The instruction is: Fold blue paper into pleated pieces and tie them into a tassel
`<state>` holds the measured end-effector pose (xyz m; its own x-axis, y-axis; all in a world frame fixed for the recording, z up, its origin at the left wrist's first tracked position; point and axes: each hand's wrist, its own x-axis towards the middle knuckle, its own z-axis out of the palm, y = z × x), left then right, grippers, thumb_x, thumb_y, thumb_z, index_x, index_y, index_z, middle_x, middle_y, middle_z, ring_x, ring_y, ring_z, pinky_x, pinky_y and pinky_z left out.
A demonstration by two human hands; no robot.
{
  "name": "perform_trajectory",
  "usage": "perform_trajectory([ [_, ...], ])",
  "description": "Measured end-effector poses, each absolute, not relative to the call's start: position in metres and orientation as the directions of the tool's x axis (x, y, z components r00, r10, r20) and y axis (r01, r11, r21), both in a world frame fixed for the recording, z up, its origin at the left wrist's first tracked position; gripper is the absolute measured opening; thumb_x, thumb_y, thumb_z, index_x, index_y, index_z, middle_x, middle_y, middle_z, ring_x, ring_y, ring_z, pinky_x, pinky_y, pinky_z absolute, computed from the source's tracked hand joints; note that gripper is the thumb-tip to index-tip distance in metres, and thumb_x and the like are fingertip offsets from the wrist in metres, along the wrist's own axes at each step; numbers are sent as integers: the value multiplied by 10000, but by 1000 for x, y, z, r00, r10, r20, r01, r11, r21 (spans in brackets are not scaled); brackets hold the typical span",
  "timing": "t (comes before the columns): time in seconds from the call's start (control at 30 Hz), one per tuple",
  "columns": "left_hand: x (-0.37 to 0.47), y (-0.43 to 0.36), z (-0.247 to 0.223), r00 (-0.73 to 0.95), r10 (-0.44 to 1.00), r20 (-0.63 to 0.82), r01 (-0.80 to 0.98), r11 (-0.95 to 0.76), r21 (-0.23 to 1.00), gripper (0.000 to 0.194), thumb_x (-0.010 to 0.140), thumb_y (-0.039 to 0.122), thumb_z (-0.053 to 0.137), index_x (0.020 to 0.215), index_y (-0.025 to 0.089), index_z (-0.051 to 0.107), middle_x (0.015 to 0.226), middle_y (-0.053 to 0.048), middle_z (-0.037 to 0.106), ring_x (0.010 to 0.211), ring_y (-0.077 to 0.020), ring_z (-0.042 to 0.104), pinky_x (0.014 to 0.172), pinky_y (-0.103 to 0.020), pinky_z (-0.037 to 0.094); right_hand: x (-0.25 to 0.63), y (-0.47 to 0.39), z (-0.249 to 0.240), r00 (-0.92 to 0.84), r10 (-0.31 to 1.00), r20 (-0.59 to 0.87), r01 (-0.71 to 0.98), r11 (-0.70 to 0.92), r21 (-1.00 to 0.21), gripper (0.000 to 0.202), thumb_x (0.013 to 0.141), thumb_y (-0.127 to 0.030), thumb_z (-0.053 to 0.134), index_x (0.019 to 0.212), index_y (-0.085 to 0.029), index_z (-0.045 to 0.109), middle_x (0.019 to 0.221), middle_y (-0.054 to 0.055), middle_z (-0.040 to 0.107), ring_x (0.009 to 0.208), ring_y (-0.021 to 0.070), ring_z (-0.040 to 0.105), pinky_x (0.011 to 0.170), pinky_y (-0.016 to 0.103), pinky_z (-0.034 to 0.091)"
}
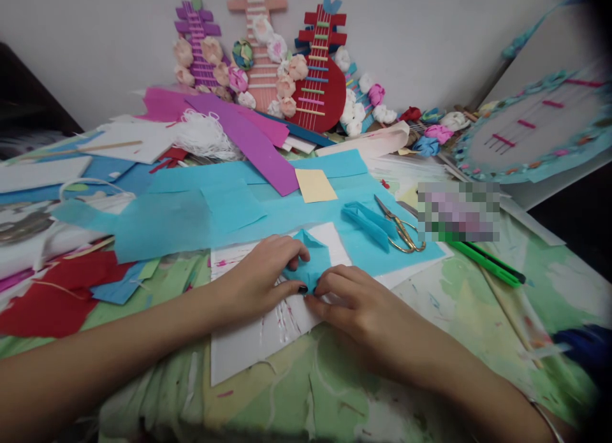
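A small piece of blue crepe paper (313, 255), creased and partly folded, lies between my hands over a white board (239, 354). My left hand (268, 271) curls over its left side, with thumb and fingers against the paper. My right hand (351, 299) pinches its lower right edge between thumb and fingers. Larger sheets of blue crepe paper (287, 207) spread behind my hands. On them to the right are gold-handled scissors (404, 229) and a folded blue strip (368, 223). White glue-like streaks and pink marks show on the board.
A green utility knife (488, 258) lies at the right, near a pixelated patch. A purple strip (253, 143) and a cream paper square (315, 185) lie behind. White string (205, 134), red scraps (62, 290) and decorated paper instruments (320, 79) surround the area.
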<state>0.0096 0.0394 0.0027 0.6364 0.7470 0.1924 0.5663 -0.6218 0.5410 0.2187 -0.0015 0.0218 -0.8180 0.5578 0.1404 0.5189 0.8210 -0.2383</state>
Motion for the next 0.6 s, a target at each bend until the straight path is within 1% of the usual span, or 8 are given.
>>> perform_trajectory([
  [0.13,9,42,4,601,783,164,589,-572,571,168,779,135,495,943,172,496,842,-24,539,796,-177,497,707,-312,414,219,-2,21,-814,555,169,513,825,-238,237,903,-97,421,1002,-124,635,915,116,576,950,228,494,820,392,421],
  [0.23,7,44,5,569,804,171,604,-551,576,207,751,69,461,926,170,505,810,-13,536,768,-165,504,689,-296,418,220,-2,21,-815,552,175,513,828,-224,238,897,-94,433,1020,-130,634,917,111,578,943,224,493,809,383,416],
  [0.33,5,44,5,549,801,239,608,-579,543,241,760,20,405,915,170,513,820,-14,543,765,-153,514,688,-281,424,220,-2,21,-815,552,178,518,830,-205,239,900,-95,436,1023,-136,637,926,106,582,936,220,492,793,376,407],
  [0.43,2,43,6,529,784,324,613,-617,493,244,780,11,394,908,166,530,871,-29,554,814,-156,527,705,-278,431,221,-2,21,-814,556,169,526,828,-194,232,895,-102,455,1032,-143,639,945,103,591,945,226,488,785,377,399],
  [0.53,-1,38,10,585,701,408,533,-711,458,184,798,30,435,868,160,546,865,-38,574,843,-162,540,721,-276,443,223,-1,21,-809,559,183,522,826,-215,227,878,-104,488,1041,-157,636,994,99,605,974,235,481,798,388,398],
  [0.6,-2,34,13,686,570,452,415,-817,401,160,819,45,457,869,155,561,852,-46,597,828,-163,549,729,-285,451,226,2,20,-797,558,232,502,825,-258,242,873,-102,495,1064,-160,631,1011,94,618,973,228,486,811,394,405],
])
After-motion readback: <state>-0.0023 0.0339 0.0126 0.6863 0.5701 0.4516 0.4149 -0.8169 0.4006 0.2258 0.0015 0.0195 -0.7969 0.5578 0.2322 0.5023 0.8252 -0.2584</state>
